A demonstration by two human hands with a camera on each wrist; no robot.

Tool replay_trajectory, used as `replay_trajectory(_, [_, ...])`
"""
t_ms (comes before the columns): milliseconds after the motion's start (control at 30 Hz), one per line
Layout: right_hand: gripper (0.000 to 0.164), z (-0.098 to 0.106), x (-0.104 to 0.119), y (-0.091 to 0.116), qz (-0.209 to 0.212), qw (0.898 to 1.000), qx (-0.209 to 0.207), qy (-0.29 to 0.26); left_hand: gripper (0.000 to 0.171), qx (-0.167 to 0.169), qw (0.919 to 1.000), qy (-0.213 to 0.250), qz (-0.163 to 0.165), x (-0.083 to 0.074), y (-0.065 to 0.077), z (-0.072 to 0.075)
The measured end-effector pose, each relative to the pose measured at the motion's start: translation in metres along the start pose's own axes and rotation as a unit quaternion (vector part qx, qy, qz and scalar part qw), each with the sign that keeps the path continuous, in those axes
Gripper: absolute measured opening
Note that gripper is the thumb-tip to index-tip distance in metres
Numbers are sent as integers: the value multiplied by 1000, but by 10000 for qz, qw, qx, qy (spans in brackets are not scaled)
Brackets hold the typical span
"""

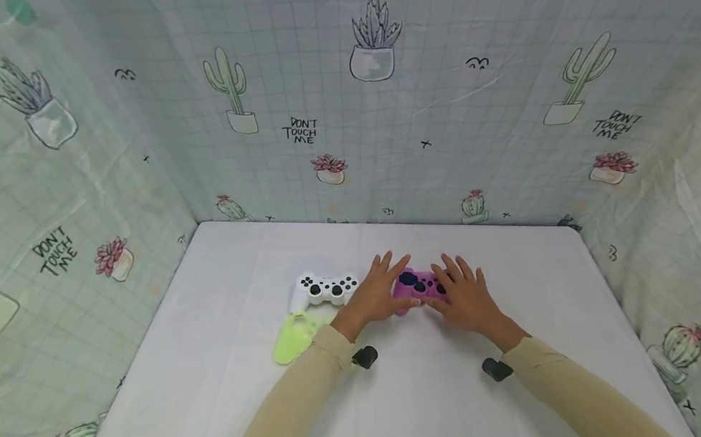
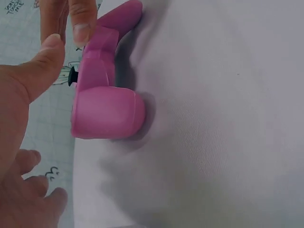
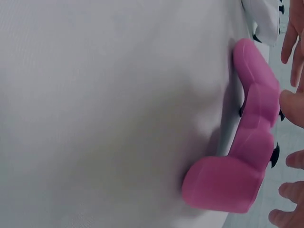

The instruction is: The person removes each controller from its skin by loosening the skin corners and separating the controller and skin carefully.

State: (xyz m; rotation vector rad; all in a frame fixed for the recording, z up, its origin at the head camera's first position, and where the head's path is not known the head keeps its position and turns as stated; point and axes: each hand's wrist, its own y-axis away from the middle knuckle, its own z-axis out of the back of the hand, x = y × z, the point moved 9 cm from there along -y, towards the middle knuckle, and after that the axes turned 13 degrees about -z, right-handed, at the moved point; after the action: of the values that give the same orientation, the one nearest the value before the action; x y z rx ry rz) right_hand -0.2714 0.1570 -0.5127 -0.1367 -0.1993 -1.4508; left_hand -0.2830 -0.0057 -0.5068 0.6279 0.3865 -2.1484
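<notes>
Left hand (image 1: pixel 375 297) and right hand (image 1: pixel 466 299), fingers loosely spread, flank the pink controller (image 1: pixel 421 285), contact unclear.

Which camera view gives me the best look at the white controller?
The head view: the white controller faces up there with both sticks visible, though the left hand hides part of its right side. The right wrist view catches only a piece in the upper right corner; the left wrist view shows none.
</notes>
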Motion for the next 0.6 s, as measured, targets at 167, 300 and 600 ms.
replay_trajectory(167, [80, -3, -9, -4, 164, 9997, 104, -140, 92, 69, 9989, 459, 42, 6, -8, -8])
replay_trajectory(300, [80, -4, -16, -9, 225, 9990, 213, -313, 90, 42, 9981, 614, -88, 6, -15, -11])
replay_trajectory(600, [76, -7, -36, -20, -33, 9928, 836, -861, 80, -89, 9941, 1079, -30, 9, -25, -15])
